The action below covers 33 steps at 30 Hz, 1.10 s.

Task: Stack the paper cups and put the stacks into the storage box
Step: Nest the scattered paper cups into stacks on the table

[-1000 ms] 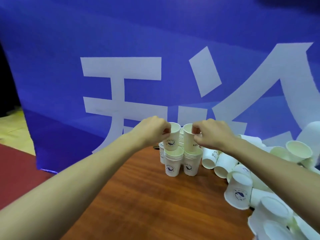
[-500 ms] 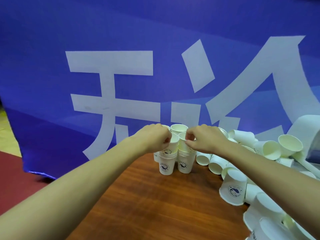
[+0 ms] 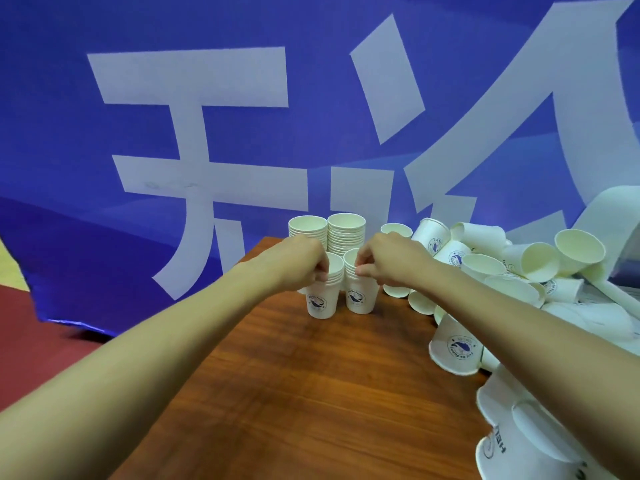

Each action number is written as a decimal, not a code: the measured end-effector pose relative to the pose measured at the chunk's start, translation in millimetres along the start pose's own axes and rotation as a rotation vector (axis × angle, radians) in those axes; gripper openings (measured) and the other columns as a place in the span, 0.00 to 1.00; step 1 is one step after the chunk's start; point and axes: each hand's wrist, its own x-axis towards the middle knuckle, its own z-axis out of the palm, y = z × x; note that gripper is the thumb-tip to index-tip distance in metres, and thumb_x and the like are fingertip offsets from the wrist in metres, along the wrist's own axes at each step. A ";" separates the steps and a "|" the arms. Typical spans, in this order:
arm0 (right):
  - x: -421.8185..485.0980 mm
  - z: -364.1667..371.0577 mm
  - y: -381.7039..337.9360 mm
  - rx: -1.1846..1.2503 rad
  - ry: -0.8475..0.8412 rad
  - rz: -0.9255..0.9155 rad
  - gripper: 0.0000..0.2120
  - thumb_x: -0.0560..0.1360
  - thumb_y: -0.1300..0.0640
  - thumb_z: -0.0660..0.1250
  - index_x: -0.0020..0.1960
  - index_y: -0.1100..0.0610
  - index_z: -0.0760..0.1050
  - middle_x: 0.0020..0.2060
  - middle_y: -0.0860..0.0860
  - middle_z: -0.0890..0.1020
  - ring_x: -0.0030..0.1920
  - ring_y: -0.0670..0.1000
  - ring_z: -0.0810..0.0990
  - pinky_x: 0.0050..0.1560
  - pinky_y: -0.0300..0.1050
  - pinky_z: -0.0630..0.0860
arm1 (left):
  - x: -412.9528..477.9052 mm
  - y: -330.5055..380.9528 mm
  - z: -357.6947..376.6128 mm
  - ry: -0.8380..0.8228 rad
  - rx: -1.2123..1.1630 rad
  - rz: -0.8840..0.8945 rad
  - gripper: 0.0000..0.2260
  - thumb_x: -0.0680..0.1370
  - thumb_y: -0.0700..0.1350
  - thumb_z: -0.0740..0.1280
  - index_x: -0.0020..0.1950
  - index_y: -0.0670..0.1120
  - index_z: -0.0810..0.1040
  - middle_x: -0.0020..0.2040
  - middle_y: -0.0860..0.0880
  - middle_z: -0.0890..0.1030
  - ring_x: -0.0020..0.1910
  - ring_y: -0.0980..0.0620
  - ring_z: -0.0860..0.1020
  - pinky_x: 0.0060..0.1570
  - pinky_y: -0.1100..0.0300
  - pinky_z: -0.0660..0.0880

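Observation:
Two short stacks of white paper cups stand side by side on the wooden table [image 3: 311, 393]: the left short stack [image 3: 322, 299] and the right short stack [image 3: 360, 296]. My left hand [image 3: 301, 261] pinches the rim of the top cup of the left short stack. At the rim of the right short stack's top cup, my right hand [image 3: 391, 261] pinches in the same way. Behind them rise two taller stacks, one on the left [image 3: 307, 228] and one on the right [image 3: 346, 233]. No storage box is in view.
A heap of loose paper cups [image 3: 519, 271] covers the table's right side, some upright, some on their sides. One cup lies upside down [image 3: 457, 348] under my right forearm. A blue banner [image 3: 242, 133] hangs right behind the table. Red floor shows at the left.
Both hands have lowered the cups they held onto the two short stacks. The camera has tilted, so the taller stacks behind now show above my hands.

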 end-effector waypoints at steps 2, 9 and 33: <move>0.0 0.8 -2.9 -0.032 0.019 0.012 0.06 0.76 0.47 0.68 0.49 0.45 0.83 0.38 0.44 0.83 0.42 0.49 0.82 0.39 0.45 0.77 | 0.2 1.6 -0.8 0.003 0.001 0.001 0.06 0.78 0.43 0.68 0.45 0.48 0.85 0.42 0.50 0.84 0.39 0.50 0.78 0.34 0.59 0.74; -26.2 -26.5 -0.8 -0.064 0.114 0.002 0.17 0.77 0.40 0.63 0.58 0.48 0.79 0.53 0.47 0.84 0.53 0.53 0.81 0.49 0.50 0.77 | -13.8 20.6 -19.4 0.075 0.028 -0.018 0.13 0.78 0.52 0.67 0.60 0.50 0.81 0.54 0.53 0.82 0.51 0.51 0.80 0.47 0.52 0.80; -423.8 -168.0 211.4 -0.189 -0.147 0.810 0.12 0.79 0.51 0.66 0.60 0.49 0.81 0.55 0.51 0.83 0.53 0.54 0.81 0.49 0.48 0.78 | 6.7 438.7 -27.6 0.031 -0.134 0.742 0.12 0.78 0.57 0.65 0.56 0.54 0.82 0.53 0.54 0.83 0.50 0.52 0.80 0.40 0.58 0.76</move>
